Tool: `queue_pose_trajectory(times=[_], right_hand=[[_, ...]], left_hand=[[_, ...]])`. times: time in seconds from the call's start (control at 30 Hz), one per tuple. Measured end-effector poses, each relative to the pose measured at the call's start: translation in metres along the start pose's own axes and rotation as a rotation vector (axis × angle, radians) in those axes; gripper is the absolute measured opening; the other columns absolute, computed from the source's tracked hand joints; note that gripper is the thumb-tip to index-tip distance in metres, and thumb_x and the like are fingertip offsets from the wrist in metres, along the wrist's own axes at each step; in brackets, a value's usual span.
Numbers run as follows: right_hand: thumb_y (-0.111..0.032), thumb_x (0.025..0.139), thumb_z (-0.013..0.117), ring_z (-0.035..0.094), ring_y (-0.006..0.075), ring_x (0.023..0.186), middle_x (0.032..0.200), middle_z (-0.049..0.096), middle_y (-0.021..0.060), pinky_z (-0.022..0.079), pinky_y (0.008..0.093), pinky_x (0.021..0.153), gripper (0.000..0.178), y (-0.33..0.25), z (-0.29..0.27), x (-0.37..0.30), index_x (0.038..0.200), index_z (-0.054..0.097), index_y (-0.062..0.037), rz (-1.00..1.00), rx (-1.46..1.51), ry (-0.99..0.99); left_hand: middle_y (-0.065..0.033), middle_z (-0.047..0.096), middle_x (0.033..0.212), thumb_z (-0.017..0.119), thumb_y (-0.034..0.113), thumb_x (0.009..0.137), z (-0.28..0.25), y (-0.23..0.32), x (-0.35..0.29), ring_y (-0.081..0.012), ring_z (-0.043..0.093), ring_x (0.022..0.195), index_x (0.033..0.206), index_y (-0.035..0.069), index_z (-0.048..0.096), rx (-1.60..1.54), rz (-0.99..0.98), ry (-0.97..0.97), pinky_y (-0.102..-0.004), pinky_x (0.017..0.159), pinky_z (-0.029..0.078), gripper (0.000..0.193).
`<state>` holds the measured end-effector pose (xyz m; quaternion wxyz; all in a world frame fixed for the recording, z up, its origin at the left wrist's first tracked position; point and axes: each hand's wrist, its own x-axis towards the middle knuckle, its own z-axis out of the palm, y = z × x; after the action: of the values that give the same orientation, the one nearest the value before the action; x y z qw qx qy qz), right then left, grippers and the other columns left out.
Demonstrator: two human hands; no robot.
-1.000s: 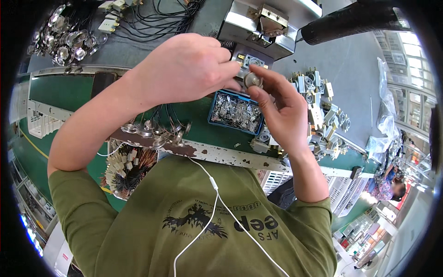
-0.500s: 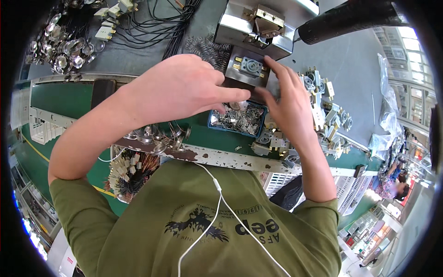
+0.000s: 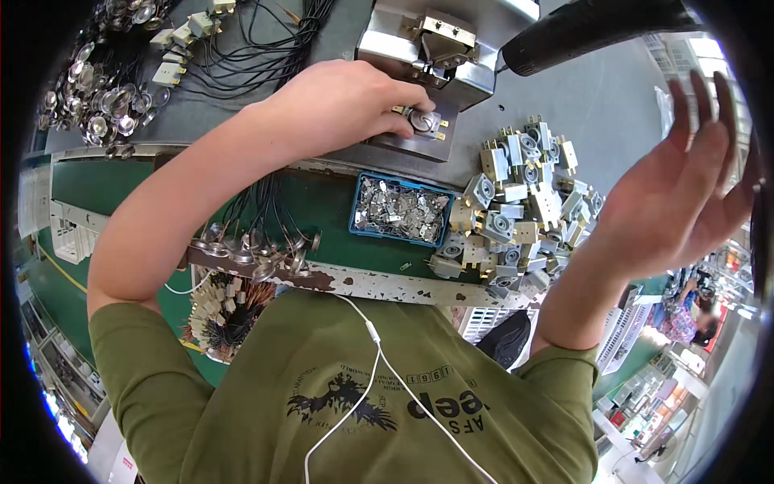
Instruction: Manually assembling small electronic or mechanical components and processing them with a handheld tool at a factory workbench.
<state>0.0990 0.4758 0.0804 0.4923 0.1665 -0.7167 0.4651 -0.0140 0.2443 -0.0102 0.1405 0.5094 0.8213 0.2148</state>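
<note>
My left hand [image 3: 355,109] reaches to a steel block [image 3: 431,150] at the foot of a metal press-like fixture [image 3: 435,48]. Its thumb and forefinger pinch a round silver metal cap [image 3: 422,121]. The cap sits on a small switch-like part with brass terminals [image 3: 441,124], which lies on the block and is partly hidden by the fingers. Raised off to the right, my right hand [image 3: 669,194] has its fingers spread and holds nothing. It is beside a black cylindrical tool or tube [image 3: 605,36] that comes in from the upper right.
A blue tray [image 3: 355,211] of small metal clips lies in front of the block. Right of it is a pile of grey switch-like parts [image 3: 516,202]. Black leads [image 3: 282,56] and round metal caps [image 3: 101,105] lie at the far left; more caps [image 3: 250,250] rest near the bench edge.
My left hand has moved up from over the blue tray to the part on the block, carrying the cap. My right hand has left the block, swinging out to the right.
</note>
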Motion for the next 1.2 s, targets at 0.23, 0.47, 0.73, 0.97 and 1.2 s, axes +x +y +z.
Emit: queue_pose_trajectory(times=[0.23, 0.47, 0.73, 0.97, 1.2], right_hand=[[-0.026, 0.098, 0.072, 0.069, 0.0171, 0.085, 0.099, 0.071, 0.0133, 0.056, 0.0298, 0.076, 0.041, 0.026, 0.047, 0.039, 0.124, 0.062, 0.0041, 0.292, -0.021, -0.101], [-0.025, 0.098, 0.069, 0.067, 0.0168, 0.076, 0.096, 0.069, 0.0154, 0.056, 0.0305, 0.068, 0.034, -0.006, 0.062, 0.03, 0.114, 0.062, 0.0043, 0.265, -0.085, -0.014], [-0.022, 0.098, 0.066, 0.065, 0.0167, 0.064, 0.091, 0.067, 0.0163, 0.055, 0.0304, 0.056, 0.026, -0.024, 0.097, 0.032, 0.103, 0.061, 0.0031, 0.236, -0.059, 0.225], [-0.013, 0.098, 0.065, 0.062, 0.0171, 0.06, 0.088, 0.065, 0.0147, 0.053, 0.0297, 0.053, 0.034, -0.007, 0.109, 0.023, 0.124, 0.05, 0.0041, 0.28, 0.035, 0.266], [-0.01, 0.098, 0.066, 0.065, 0.0171, 0.062, 0.089, 0.067, 0.013, 0.054, 0.0303, 0.054, 0.032, -0.001, 0.103, 0.022, 0.124, 0.05, 0.0012, 0.329, 0.051, 0.148]], left_hand=[[-0.0101, 0.074, 0.097, 0.067, 0.031, 0.095, -0.001, -0.006, 0.004, -0.0324, 0.071, 0.093, 0.126, 0.021, 0.069, -0.011, 0.03, -0.025, -0.0461, 0.079, 0.056, 0.033], [-0.0105, 0.073, 0.094, 0.064, 0.032, 0.098, 0.005, -0.005, -0.003, -0.0309, 0.072, 0.092, 0.125, 0.021, 0.068, 0.115, 0.099, 0.04, -0.0454, 0.075, 0.056, 0.03], [-0.0091, 0.072, 0.092, 0.064, 0.026, 0.096, 0.008, 0.0, -0.001, -0.0297, 0.073, 0.089, 0.126, 0.022, 0.065, 0.179, 0.079, -0.045, -0.0439, 0.072, 0.057, 0.03], [-0.0081, 0.073, 0.098, 0.062, 0.025, 0.097, 0.005, -0.002, -0.003, -0.0285, 0.072, 0.097, 0.128, 0.021, 0.063, 0.12, 0.059, -0.045, -0.0434, 0.079, 0.057, 0.032], [-0.0087, 0.069, 0.091, 0.065, 0.027, 0.098, 0.009, -0.006, -0.003, -0.0302, 0.071, 0.09, 0.133, 0.022, 0.062, 0.138, 0.112, -0.001, -0.0438, 0.073, 0.057, 0.036]])
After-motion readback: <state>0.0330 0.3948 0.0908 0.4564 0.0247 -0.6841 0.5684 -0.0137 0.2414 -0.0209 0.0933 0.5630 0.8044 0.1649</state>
